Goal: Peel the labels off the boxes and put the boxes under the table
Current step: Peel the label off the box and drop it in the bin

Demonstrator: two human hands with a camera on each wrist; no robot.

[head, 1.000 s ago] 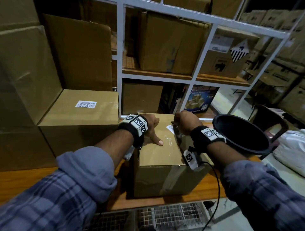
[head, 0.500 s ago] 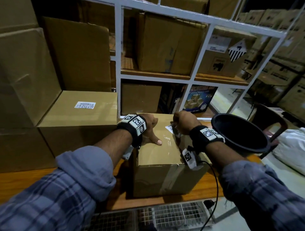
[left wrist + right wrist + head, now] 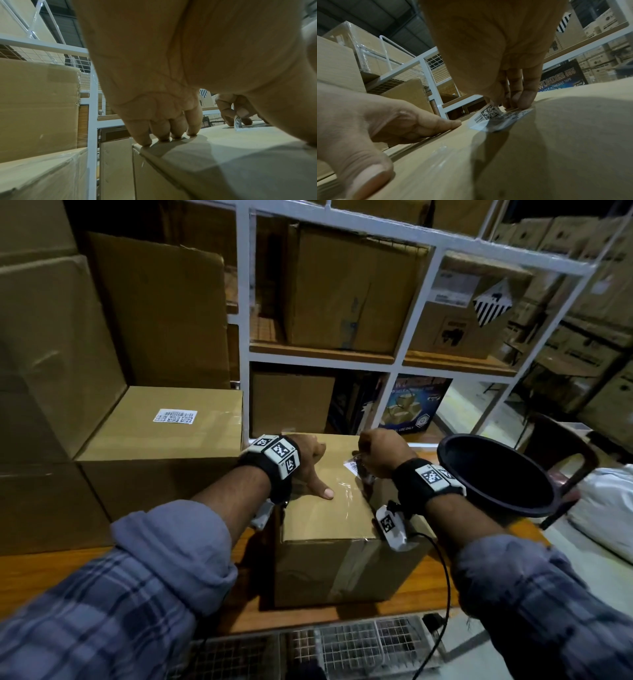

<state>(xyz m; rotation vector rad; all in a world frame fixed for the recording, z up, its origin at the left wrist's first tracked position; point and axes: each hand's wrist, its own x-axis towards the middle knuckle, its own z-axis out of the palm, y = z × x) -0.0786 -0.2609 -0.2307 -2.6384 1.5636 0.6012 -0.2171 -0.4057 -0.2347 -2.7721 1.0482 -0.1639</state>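
Label (image 3: 494,116), one edge curled upward

Both forearms reach forward, sleeves pushed up, a banded tracker on each wrist. The left hand (image 3: 310,463) lies palm down, fingers straight and pressing, thumb splayed toward the body. The right hand (image 3: 382,455) is bunched, its fingertips (image 3: 518,100) pinching a lifted label (image 3: 489,113) corner.

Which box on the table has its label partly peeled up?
The small box under both hands; its label is lifted, while the bigger box's label lies flat.
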